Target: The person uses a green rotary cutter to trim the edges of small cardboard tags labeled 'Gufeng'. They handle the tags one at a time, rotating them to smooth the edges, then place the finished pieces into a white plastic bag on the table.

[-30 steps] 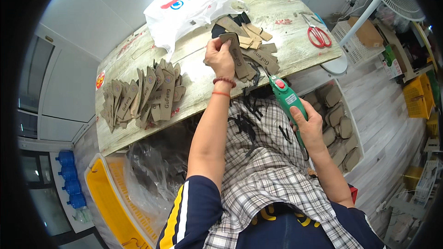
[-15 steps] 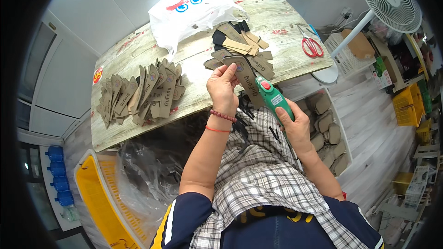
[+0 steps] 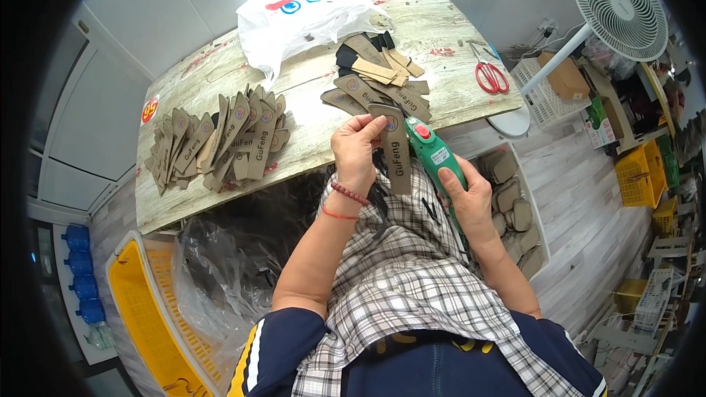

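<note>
Fingers (image 3: 368, 126) of the left hand (image 3: 356, 153) pinched the top of a brown insole strip (image 3: 396, 148), its long axis hanging toward the lap; the right hand (image 3: 465, 195), just beside it, gripped a green power tool (image 3: 435, 158).

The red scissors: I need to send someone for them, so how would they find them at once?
Start at the long pale worktable and go to its right end, toward the white fan. The scissors lie flat there, alone, right of the brown insoles: the only red-handled thing on that end.
</note>
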`<state>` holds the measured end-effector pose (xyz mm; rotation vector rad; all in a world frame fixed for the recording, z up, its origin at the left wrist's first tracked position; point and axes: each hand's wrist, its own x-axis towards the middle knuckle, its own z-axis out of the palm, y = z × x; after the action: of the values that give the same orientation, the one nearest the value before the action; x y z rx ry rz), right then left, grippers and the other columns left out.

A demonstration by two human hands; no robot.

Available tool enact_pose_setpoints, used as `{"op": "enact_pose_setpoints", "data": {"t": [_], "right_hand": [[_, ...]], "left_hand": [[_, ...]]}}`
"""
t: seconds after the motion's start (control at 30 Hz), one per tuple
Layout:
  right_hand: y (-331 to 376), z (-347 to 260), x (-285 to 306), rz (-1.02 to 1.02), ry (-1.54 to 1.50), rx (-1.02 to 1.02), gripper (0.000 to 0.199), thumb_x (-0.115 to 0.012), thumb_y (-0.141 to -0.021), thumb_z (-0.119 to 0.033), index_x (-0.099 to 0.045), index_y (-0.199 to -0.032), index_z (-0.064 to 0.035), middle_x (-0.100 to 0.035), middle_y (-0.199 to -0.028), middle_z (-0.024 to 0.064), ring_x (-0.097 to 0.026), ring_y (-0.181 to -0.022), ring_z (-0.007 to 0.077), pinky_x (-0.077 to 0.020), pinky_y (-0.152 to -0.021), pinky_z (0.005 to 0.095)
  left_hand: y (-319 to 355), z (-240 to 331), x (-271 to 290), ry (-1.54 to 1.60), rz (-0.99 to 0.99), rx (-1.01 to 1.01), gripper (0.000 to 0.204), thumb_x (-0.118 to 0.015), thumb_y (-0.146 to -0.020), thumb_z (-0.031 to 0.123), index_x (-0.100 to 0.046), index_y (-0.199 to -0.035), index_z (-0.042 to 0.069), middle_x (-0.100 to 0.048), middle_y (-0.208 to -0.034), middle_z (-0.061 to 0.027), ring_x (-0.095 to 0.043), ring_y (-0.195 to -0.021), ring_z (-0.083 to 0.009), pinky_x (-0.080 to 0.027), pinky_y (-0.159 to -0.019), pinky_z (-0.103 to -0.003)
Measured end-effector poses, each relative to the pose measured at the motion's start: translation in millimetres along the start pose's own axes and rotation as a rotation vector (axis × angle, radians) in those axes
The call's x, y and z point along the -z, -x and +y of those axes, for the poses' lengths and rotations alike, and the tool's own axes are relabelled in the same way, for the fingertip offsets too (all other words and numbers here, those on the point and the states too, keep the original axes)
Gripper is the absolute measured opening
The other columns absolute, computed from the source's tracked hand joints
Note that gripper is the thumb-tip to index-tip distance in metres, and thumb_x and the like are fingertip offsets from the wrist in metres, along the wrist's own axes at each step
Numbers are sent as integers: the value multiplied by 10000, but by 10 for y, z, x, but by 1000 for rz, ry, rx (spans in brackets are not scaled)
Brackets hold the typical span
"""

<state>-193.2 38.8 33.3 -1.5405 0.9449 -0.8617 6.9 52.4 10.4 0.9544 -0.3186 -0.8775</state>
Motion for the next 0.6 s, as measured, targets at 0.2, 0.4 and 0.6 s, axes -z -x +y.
{"op": "enact_pose_setpoints", "data": {"t": [0.2,0.4,0.6], "right_hand": [[37,-9,18,-28,-2,-28,454,-681,-890,-339,-614,-1186,-1,-571,-730,-13,-470,-561,33,-395,-495,205],[60,-24,15,-63,9,-28,448,-681,-890,-337,-614,-1198,-19,-573,-730,-13,-477,-562,35,-403,-496,206],[55,-65,-10,-63,6,-35,453,-680,-890,-341,-611,-1204,-22,-571,-720,-15,-472,-562,37,-400,-497,207]], "left_hand": [[-44,91,92,-150,-21,-122,97,-671,-845,4,-672,-933,-37,-694,-823,-60,-623,-687,-91,-510,-628,-215],[-56,154,141,-262,-55,-193,101,-659,-860,13,-701,-943,-26,-693,-826,-50,-621,-701,-81,-510,-648,-207],[0,167,148,-329,-108,-184,112,-651,-863,14,-709,-952,-23,-695,-821,-45,-623,-699,-79,-512,-652,-211]]}}
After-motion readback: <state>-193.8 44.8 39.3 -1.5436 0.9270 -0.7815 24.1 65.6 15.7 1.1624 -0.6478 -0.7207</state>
